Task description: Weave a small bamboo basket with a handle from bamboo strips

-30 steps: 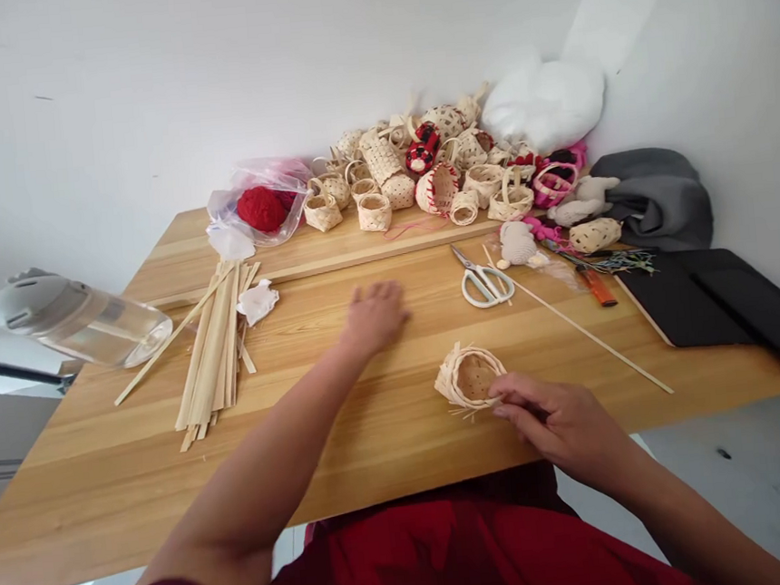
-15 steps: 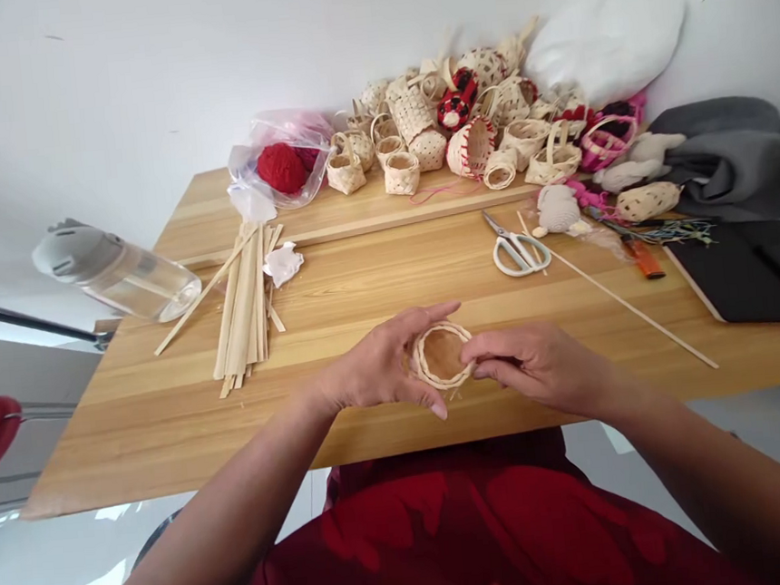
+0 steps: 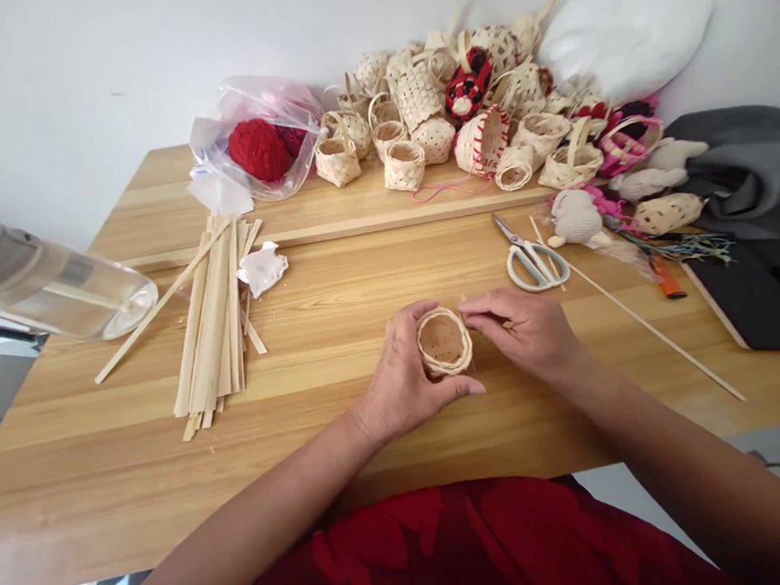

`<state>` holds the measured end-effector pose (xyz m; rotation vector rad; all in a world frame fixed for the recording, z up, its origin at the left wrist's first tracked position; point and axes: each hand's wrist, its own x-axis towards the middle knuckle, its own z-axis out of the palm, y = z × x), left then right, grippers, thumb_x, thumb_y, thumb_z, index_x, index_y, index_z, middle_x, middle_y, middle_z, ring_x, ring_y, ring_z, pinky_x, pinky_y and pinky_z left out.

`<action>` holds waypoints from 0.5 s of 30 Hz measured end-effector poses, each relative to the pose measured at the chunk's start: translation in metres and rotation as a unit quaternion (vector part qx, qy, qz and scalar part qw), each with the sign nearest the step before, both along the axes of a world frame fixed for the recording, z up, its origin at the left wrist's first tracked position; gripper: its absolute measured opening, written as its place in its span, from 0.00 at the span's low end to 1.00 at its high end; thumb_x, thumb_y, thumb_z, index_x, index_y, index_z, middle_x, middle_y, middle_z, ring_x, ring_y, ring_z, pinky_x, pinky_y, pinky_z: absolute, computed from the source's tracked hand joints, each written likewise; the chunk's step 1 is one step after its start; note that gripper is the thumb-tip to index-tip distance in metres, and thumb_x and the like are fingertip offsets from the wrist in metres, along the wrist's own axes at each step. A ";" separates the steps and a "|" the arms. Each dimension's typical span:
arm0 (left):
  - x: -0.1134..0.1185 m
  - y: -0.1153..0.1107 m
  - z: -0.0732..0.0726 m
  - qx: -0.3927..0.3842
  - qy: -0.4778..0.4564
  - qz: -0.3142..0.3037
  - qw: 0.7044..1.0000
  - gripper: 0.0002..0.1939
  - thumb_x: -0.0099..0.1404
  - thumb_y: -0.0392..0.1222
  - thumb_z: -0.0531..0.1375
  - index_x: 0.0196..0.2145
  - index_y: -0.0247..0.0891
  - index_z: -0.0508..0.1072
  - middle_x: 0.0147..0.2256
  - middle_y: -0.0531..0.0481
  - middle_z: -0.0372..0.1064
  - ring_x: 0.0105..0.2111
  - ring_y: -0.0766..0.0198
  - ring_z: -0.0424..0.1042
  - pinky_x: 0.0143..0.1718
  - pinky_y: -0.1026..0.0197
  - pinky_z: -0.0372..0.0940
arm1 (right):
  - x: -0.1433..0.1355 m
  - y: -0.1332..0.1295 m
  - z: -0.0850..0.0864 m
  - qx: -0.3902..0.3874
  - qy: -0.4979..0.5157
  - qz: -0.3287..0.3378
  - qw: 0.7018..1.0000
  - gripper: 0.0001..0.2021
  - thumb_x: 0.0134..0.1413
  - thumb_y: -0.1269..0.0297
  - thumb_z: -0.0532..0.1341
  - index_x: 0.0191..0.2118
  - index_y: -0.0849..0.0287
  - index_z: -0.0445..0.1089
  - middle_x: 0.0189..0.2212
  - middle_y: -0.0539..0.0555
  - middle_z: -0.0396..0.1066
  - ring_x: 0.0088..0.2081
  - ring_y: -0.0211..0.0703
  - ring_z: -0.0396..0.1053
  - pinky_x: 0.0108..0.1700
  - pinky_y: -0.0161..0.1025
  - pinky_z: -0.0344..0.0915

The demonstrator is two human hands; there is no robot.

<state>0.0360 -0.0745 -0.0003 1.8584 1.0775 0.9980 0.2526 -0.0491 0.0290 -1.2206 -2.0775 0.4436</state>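
We have a small round basket (image 3: pixel 444 342) of pale, flat strips, its rim a thick twisted plait and its inner wall smooth and dotted with tiny holes. Its mouth tilts up towards us, with frayed strand ends poking out below the rim, and it sits near the middle of the surface's (image 3: pixel 337 306) front edge. Our left hand (image 3: pixel 411 363) grasps it in a wide curve, thumb in front and fingers behind. Our right hand (image 3: pixel 480 312) has its fingertips bunched close beside the rim; whether they grip a strand, we cannot tell. Behind lie white-handled scissors (image 3: pixel 526 249), blades to the back edge. Towards the left edge we see flat pale strips (image 3: pixel 207 345), a crumpled white scrap (image 3: pixel 263 267) and a clear bottle (image 3: pixel 61 276). Along the back edge are fuzzy red yarn (image 3: pixel 258 149) and many woven baskets (image 3: pixel 418 99).
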 end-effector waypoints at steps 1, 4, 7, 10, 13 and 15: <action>-0.001 0.000 -0.002 0.004 0.009 0.000 1.000 0.48 0.57 0.61 0.71 0.64 0.40 0.54 0.61 0.33 0.62 0.62 0.43 0.65 0.62 0.40 0.63 | -0.002 0.003 -0.003 -0.017 0.003 0.003 1.000 0.10 0.65 0.66 0.61 0.45 0.54 0.80 0.39 0.53 0.82 0.39 0.43 0.79 0.45 0.40 0.73; -0.004 0.000 0.001 0.008 0.031 0.002 0.999 0.40 0.65 0.59 0.66 0.65 0.41 0.54 0.60 0.35 0.64 0.61 0.46 0.67 0.62 0.42 0.63 | -0.007 0.008 -0.007 -0.076 0.010 0.016 0.997 0.12 0.65 0.68 0.59 0.46 0.54 0.80 0.40 0.51 0.83 0.40 0.43 0.80 0.46 0.40 0.74; -0.004 0.002 0.008 0.038 0.052 0.009 0.998 0.41 0.58 0.62 0.69 0.60 0.43 0.59 0.56 0.39 0.69 0.57 0.48 0.70 0.59 0.45 0.66 | -0.011 0.007 -0.006 -0.109 0.025 -0.003 0.994 0.12 0.65 0.67 0.59 0.46 0.52 0.81 0.43 0.51 0.83 0.43 0.44 0.80 0.49 0.41 0.75; -0.002 0.002 0.011 0.070 0.095 0.015 0.993 0.43 0.53 0.66 0.71 0.57 0.43 0.62 0.53 0.40 0.70 0.56 0.47 0.71 0.58 0.46 0.68 | -0.015 0.004 -0.001 -0.117 0.040 -0.024 0.992 0.13 0.63 0.67 0.60 0.46 0.52 0.82 0.44 0.51 0.83 0.44 0.45 0.80 0.49 0.41 0.76; -0.001 -0.001 0.008 0.107 0.122 0.027 0.986 0.42 0.54 0.66 0.70 0.57 0.43 0.62 0.53 0.40 0.71 0.56 0.47 0.71 0.58 0.46 0.68 | -0.020 0.001 0.005 -0.165 0.058 -0.020 0.984 0.14 0.63 0.68 0.59 0.47 0.53 0.81 0.45 0.51 0.82 0.45 0.46 0.81 0.48 0.40 0.77; -0.001 -0.003 0.006 0.132 0.139 0.038 0.981 0.42 0.55 0.67 0.69 0.58 0.43 0.61 0.53 0.40 0.71 0.55 0.48 0.73 0.57 0.48 0.70 | -0.024 -0.001 0.010 -0.197 0.068 -0.020 0.978 0.14 0.63 0.66 0.59 0.47 0.54 0.81 0.47 0.52 0.82 0.46 0.47 0.80 0.47 0.40 0.77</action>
